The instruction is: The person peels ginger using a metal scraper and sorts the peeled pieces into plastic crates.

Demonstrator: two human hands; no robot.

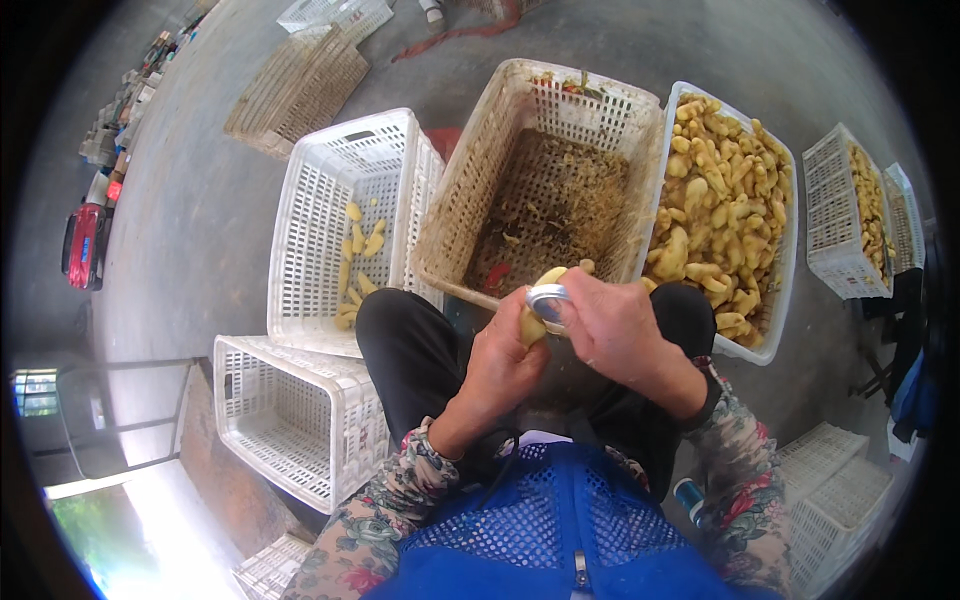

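My left hand [504, 361] holds a piece of ginger root [532, 328], pale yellow, upright between its fingers. In my right hand [619, 324] is a round-rimmed metal tool [546, 298], perhaps a jar lid, pressed against the ginger. Both hands are above the near edge of a dirty plastic crate [430, 277] with brown peelings [592, 195] inside. Unpeeled-looking ginger roots [720, 195] fill the white basket [787, 247] on the right. At the left, a white crate [300, 247] holds several pale ginger pieces [358, 238].
A white crate [349, 420] lies on its side at my lower left. Stacked crates [300, 82] stand at the upper left, and another ginger-filled crate [832, 210] is at the far right. A blue bottle or can [688, 499] is beside my right forearm. My knees flank the dirty crate's near edge.
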